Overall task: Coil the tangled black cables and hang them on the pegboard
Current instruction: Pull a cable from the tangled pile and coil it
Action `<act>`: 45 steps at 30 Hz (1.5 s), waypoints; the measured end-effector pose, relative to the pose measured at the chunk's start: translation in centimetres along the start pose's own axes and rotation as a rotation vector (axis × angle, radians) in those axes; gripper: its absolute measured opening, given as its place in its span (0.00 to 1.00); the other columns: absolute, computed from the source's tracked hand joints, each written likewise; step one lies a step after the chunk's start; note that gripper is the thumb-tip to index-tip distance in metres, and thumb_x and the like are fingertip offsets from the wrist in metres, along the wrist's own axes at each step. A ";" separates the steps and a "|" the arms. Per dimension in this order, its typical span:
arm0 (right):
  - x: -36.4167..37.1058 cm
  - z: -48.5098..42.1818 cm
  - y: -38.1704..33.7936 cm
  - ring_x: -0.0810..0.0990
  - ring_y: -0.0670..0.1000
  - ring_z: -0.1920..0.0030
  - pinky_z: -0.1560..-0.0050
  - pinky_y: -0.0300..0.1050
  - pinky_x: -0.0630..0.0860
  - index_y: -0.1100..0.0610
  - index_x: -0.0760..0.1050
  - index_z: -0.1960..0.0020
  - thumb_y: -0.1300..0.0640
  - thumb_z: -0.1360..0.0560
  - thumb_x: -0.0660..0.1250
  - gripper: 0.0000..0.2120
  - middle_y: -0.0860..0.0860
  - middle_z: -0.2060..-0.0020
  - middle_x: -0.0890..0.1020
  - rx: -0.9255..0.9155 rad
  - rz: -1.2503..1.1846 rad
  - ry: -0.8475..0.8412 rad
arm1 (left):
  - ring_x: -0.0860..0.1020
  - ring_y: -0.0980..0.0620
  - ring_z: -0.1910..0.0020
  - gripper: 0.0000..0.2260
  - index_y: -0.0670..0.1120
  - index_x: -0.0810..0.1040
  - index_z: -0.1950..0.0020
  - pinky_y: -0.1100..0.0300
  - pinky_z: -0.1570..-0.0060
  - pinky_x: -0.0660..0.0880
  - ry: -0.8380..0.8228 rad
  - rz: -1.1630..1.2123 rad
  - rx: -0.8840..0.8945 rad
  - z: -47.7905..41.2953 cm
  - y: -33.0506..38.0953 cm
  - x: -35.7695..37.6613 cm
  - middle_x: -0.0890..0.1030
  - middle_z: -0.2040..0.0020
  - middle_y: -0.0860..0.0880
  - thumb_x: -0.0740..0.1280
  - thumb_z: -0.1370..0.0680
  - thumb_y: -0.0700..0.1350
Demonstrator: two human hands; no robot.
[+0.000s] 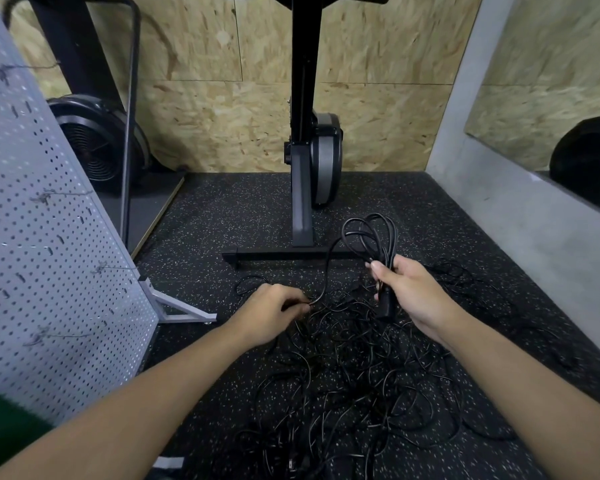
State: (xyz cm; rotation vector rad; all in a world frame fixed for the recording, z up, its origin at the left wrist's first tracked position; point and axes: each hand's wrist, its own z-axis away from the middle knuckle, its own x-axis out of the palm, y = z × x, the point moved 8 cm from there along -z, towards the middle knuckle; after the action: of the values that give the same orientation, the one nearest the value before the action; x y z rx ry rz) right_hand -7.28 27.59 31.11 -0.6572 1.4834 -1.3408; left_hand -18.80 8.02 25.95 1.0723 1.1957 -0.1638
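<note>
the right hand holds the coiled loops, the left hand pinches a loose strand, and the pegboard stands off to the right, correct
Not quite. The pegboard stands off to the left, not the right, as the head view shows. The rest holds: the right hand holds the coiled loops, and the left hand pinches a loose strand.

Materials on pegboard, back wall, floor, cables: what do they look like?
Pegboard: probably painted sheet metal, light grey, matte; regular punched holes, thin edge.
Back wall: OSB, raw; pressed wood flakes visible, panel seams.
Floor: likely rubber matting, matte black with pale flecks.
Cables: black plastic or rubber jacket, slight sheen; flexible loops.
</note>
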 end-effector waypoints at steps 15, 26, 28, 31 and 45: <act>3.3 0.2 1.5 0.87 0.63 0.49 0.42 0.59 0.83 0.63 0.80 0.47 0.54 0.16 0.67 0.11 0.61 0.52 0.88 0.158 -0.184 -0.052 | 0.84 0.52 0.59 0.05 0.52 0.89 0.50 0.56 0.55 0.79 0.081 0.264 0.173 0.5 7.0 -0.3 0.87 0.58 0.54 0.73 0.19 0.47; 0.9 -0.5 0.9 0.84 0.51 0.55 0.41 0.59 0.83 0.66 0.78 0.40 0.63 0.16 0.64 0.08 0.54 0.57 0.84 0.143 -0.529 0.092 | 0.82 0.57 0.52 0.17 0.54 0.83 0.45 0.51 0.41 0.76 -0.251 0.253 0.014 1.2 2.8 3.4 0.86 0.55 0.54 0.55 0.12 0.56; 0.9 -0.5 0.9 0.85 0.52 0.55 0.40 0.62 0.82 0.67 0.77 0.39 0.63 0.16 0.64 0.09 0.55 0.56 0.83 0.151 -0.604 0.089 | 0.83 0.56 0.58 0.18 0.55 0.83 0.48 0.54 0.48 0.78 -0.248 0.250 0.015 1.0 3.2 3.2 0.85 0.60 0.50 0.55 0.13 0.58; 0.8 -0.4 0.5 0.85 0.52 0.55 0.40 0.64 0.81 0.63 0.77 0.47 0.63 0.16 0.64 0.04 0.56 0.47 0.84 0.140 -0.648 0.097 | 0.76 0.57 0.70 0.19 0.51 0.84 0.51 0.63 0.65 0.71 -0.247 0.127 0.079 0.8 5.0 3.0 0.78 0.67 0.51 0.58 0.13 0.57; -1.8 -0.5 1.4 0.86 0.51 0.55 0.40 0.61 0.81 0.54 0.78 0.47 0.53 0.16 0.65 0.06 0.52 0.53 0.86 0.086 0.173 0.150 | 0.75 0.61 0.67 0.08 0.50 0.82 0.48 0.67 0.65 0.69 -0.132 0.088 0.078 0.6 2.9 1.7 0.81 0.61 0.54 0.67 0.16 0.53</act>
State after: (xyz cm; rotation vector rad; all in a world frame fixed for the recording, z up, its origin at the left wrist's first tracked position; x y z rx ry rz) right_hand -6.76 29.72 30.24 -0.3709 1.5547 -1.3339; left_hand -15.90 9.81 26.20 1.1621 1.0291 -0.2104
